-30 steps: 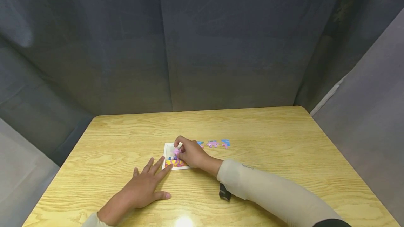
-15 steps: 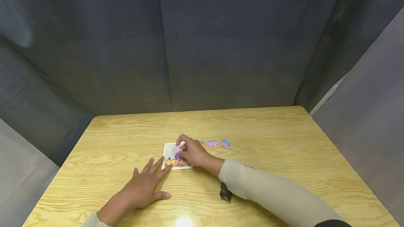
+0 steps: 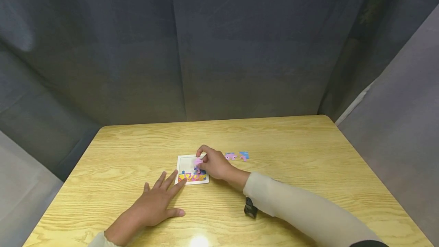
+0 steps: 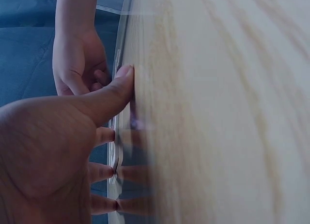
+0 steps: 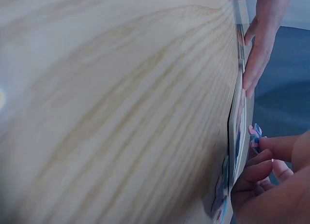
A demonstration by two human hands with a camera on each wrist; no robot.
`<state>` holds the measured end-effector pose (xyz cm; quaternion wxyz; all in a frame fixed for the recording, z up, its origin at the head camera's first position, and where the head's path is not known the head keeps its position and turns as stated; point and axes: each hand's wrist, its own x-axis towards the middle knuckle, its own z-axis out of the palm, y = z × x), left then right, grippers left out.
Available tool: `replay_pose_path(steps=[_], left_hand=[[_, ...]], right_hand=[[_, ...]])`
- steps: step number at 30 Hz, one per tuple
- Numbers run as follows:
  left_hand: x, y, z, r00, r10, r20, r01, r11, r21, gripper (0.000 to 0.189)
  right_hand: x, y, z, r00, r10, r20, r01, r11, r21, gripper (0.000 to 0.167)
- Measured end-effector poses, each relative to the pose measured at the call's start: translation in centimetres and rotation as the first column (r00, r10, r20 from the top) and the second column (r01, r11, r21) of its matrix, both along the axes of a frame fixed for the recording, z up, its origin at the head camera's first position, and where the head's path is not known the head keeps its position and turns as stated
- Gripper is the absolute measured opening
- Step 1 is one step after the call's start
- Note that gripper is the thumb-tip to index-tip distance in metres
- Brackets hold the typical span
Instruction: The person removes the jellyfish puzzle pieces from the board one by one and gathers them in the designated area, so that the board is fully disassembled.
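Note:
My right hand (image 3: 215, 164) pinches a pink and blue jigsaw piece (image 5: 255, 135) between thumb and fingers, above a white-framed puzzle tray (image 3: 202, 182). Fitted pieces (image 3: 192, 177) in yellow, pink and blue line the tray's lower part; its upper left shows the pale base. Fingers spread, my left hand (image 3: 154, 205) lies flat on the table, with fingertips on the tray's left and lower left edge. In the left wrist view its thumb stretches along the tabletop. My right fingers cover the tray's upper right part.
Two loose jigsaw pieces lie right of the tray: a pink one with an eye (image 3: 231, 156) and a blue and pink one (image 3: 244, 156). A black device (image 3: 250, 208) hangs under the right wrist. Dark curtains (image 3: 240, 48) stand behind the wooden table (image 3: 291, 144).
My right hand has shifted slightly right over the tray, carrying the jigsaw piece. It now hides the loose piece nearest the tray. My left hand stays in place.

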<state>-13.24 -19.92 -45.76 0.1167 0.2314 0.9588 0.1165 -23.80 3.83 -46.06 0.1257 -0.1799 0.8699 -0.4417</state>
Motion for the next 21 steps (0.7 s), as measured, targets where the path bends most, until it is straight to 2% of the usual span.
replay_pose_path(steps=[21], left_hand=[[0.2, 0.1, 0.2, 1.000, -0.012, -0.004, 0.012, 0.999, 0.031, 0.091]], right_hand=[[0.3, 4.3, -0.5, 0.999, 0.005, 0.046, -0.002, 0.997, -0.071, 0.023]])
